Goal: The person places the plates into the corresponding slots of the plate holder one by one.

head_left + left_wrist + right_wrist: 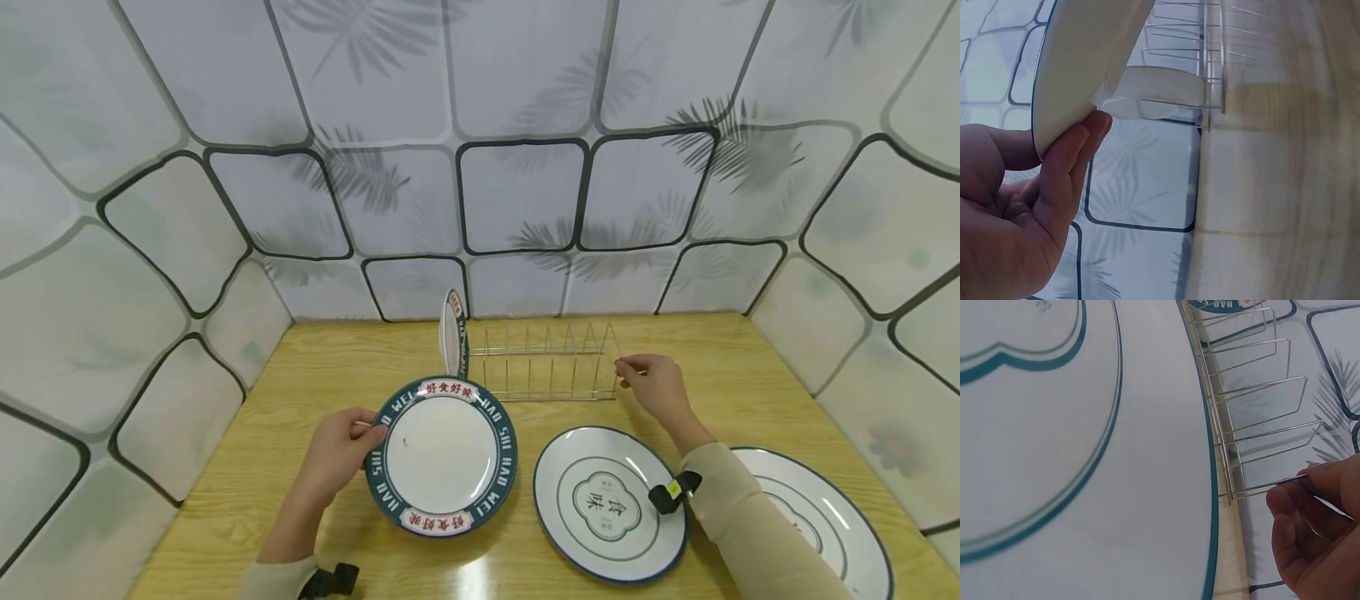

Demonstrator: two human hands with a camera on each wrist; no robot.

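My left hand (341,450) pinches the left rim of a plate (441,454) with a dark teal lettered border. In the left wrist view the thumb and fingers grip the edge of this tilted plate (1085,69). A wire dish rack (551,375) stands behind it on the table. Another teal-bordered plate (453,333) is upright at the rack's left end. My right hand (656,387) holds the rack's right end; in the right wrist view its thumb and fingers (1288,500) pinch the end wire.
A white plate (600,542) with a blue rim lies on the wooden table (360,350) at front right. Beyond it, partly under the right forearm, is a larger white plate (840,517). Patterned walls (517,200) border the table at the back and sides.
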